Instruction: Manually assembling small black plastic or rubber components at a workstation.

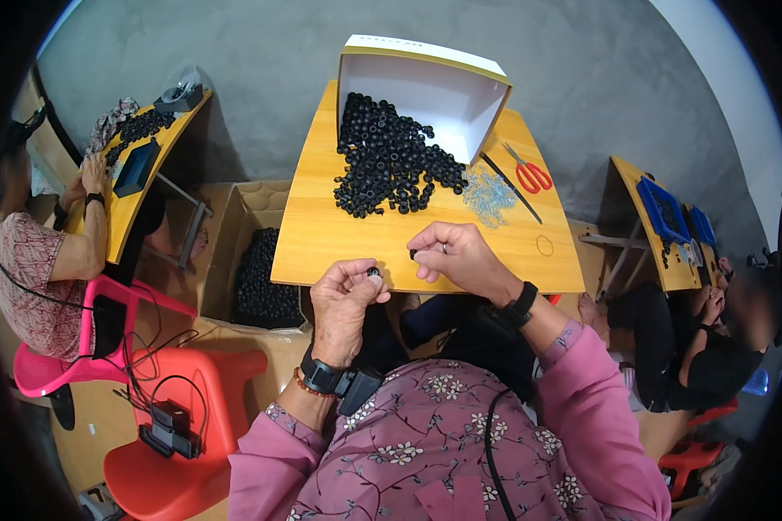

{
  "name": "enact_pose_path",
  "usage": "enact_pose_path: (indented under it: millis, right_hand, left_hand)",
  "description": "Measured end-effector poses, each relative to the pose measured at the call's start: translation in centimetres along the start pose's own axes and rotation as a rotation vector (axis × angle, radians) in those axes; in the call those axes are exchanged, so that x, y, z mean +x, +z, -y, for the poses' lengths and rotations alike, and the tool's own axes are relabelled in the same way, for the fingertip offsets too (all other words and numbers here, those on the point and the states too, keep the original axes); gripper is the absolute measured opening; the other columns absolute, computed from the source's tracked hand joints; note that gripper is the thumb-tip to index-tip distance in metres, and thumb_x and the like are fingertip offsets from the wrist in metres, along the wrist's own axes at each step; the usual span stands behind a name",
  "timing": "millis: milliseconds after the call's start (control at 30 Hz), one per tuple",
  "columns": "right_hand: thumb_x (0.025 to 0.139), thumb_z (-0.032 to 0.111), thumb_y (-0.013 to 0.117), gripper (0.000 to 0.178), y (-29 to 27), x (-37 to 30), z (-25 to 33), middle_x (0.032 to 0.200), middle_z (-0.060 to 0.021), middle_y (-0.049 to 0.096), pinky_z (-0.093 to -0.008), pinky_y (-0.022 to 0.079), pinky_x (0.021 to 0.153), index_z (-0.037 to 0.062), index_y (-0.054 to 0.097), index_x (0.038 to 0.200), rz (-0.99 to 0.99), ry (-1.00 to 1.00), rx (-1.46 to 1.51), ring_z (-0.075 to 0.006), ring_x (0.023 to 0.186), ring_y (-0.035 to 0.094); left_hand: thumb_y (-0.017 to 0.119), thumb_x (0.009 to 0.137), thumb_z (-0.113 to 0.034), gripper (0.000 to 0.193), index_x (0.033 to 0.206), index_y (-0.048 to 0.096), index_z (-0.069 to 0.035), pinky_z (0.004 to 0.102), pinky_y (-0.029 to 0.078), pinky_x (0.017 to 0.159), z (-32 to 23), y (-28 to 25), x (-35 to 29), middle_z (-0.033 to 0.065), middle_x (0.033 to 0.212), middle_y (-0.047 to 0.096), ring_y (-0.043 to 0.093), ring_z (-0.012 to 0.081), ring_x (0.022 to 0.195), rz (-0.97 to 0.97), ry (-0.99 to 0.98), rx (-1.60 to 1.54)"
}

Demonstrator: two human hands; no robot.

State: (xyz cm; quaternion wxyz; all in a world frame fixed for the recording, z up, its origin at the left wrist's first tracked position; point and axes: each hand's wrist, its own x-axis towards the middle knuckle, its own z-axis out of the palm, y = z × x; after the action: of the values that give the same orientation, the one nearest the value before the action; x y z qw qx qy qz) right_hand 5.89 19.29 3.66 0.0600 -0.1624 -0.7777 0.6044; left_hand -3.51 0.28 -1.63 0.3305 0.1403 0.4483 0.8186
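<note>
Over the near edge of the yellow table [321, 252], my left hand [339, 300] pinches a small black round plastic piece [374, 272] between thumb and fingers. Close by on the right, my right hand [456, 256] grips another small black piece [413, 255] with its fingertips; the two pieces are apart. Beyond my hands lies a pile of black round pieces [382, 161], some with hollow centres, spilling from a white box [434, 95] tipped on its side. A heap of small clear bits [488, 198] lies right of the pile.
Red-handled scissors [530, 176], a thin black rod [511, 187] and a rubber band [544, 246] lie at the table's right. A cardboard box [256, 278] of black pieces stands on the floor left. People work at side tables; a red chair [182, 434] stands lower left.
</note>
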Motion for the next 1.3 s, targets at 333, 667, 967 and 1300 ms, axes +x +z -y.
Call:
enact_pose_path:
  millis: [333,667,967,1300]
  right_hand:
    - [0.096,0.004,0.063,0.016,0.0,-4.1,0.9,0.095,-0.0114,0.069,-0.0251,0.059,0.069,-0.0036,0.063,0.109,0.074,-0.053,0.170,-0.0155,0.084,0.071]
    - [0.098,0.004,0.058,0.014,0.6,-4.8,0.3,0.101,-0.0146,0.069,-0.0276,0.060,0.072,-0.0035,0.060,0.109,0.035,-0.112,0.376,-0.0179,0.085,0.071]
    - [0.098,0.007,0.061,0.013,1.3,-4.9,0.9,0.088,-0.0087,0.069,-0.0230,0.056,0.066,-0.0031,0.065,0.106,0.013,-0.146,0.299,-0.0112,0.074,0.067]
    - [0.097,0.008,0.062,0.014,1.3,-4.3,0.3,0.084,-0.0068,0.068,-0.0225,0.055,0.063,-0.0035,0.066,0.105,0.058,-0.158,0.243,-0.0102,0.071,0.066]
  left_hand:
    - [0.066,0.091,0.004,0.017,0.107,0.062,0.004,0.0269,0.061,0.071,0.0,1.3,-0.8,0.0081,0.092,0.068,0.068,0.0133,0.078,0.106,-0.035,0.016]
    - [0.067,0.091,0.001,0.021,0.111,0.062,0.002,0.0287,0.060,0.072,0.8,1.0,-0.8,0.0103,0.093,0.070,0.068,0.0138,0.078,0.205,-0.013,0.056]
    - [0.067,0.090,0.003,0.021,0.109,0.061,0.002,0.0290,0.060,0.072,0.9,1.3,-0.9,0.0122,0.094,0.070,0.068,0.0151,0.079,0.253,-0.013,0.033]
    - [0.067,0.089,0.004,0.018,0.106,0.061,0.003,0.0273,0.059,0.070,0.3,1.7,-1.2,0.0119,0.093,0.070,0.068,0.0146,0.077,0.261,-0.004,0.057]
